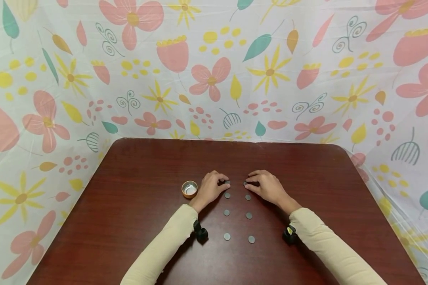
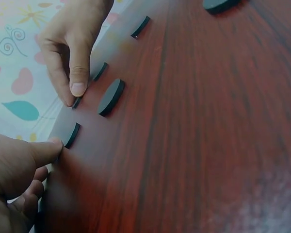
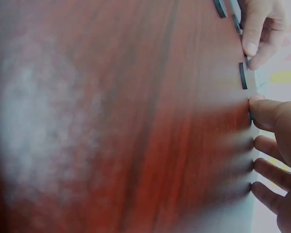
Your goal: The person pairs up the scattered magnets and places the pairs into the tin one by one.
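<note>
Two round dark-grey discs (image 1: 228, 182) | my left hand (image 1: 210, 187) pinches one, my right hand (image 1: 267, 187) the other at its three o'clock | six matching discs (image 1: 226, 213) toward six o'clock

Dark reddish-brown, wood-grained table (image 1: 128, 237) with rounded far corners, small round grey discs (image 1: 226, 213) lying on it in two columns, four to each, a small open orange-sided tin (image 1: 187, 196) standing to their left
</note>
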`<state>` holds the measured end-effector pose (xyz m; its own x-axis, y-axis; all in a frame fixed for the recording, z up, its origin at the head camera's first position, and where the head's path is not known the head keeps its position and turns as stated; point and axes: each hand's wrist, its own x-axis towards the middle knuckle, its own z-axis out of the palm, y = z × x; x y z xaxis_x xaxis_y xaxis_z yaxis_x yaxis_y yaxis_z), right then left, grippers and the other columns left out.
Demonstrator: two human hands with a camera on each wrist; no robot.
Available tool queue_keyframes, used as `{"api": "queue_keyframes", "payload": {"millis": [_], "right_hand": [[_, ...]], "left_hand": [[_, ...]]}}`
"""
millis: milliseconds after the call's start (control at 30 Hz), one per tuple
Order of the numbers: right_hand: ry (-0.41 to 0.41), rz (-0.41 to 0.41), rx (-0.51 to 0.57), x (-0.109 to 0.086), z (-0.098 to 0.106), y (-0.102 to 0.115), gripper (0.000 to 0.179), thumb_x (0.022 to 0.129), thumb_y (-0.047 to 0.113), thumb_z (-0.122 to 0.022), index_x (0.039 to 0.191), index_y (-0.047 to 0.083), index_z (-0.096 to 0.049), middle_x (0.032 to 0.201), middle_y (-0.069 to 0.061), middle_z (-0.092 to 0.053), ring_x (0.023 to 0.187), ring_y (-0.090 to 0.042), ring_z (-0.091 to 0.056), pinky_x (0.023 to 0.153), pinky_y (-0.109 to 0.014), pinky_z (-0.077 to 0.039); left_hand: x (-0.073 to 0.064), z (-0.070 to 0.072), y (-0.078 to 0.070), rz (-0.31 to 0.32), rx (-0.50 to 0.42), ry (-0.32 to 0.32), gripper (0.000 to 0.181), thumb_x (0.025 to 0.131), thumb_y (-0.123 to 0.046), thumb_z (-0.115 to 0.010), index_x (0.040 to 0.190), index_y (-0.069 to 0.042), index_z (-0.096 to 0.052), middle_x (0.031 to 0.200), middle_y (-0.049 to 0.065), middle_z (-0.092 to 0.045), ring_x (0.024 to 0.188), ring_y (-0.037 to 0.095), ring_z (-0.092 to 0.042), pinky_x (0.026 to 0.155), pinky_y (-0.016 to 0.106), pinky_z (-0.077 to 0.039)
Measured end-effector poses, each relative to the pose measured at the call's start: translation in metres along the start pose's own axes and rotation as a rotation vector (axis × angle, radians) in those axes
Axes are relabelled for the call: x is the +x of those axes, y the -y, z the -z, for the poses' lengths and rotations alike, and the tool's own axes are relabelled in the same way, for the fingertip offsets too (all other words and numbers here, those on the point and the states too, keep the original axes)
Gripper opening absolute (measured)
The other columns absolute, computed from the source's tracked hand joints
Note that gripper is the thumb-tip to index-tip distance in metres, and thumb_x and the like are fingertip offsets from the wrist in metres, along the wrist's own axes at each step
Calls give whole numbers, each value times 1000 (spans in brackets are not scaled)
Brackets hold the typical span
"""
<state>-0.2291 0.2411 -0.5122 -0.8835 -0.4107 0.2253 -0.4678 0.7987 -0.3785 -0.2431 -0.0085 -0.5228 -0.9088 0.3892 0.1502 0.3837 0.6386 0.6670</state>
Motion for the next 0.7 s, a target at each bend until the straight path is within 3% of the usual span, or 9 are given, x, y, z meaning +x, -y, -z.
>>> {"api": "queue_keyframes", "payload": {"millis": [700], "right_hand": [[-2, 10, 33, 4, -1, 2, 23, 90, 26, -80, 107, 10, -83, 124, -14, -69, 117, -38, -60, 92, -58, -53]], "left_hand": [[6, -5, -8, -5, 51, 8, 19, 96, -25, -75, 111, -15, -80, 99, 0, -70, 91, 17, -59, 85, 34, -49]]}}
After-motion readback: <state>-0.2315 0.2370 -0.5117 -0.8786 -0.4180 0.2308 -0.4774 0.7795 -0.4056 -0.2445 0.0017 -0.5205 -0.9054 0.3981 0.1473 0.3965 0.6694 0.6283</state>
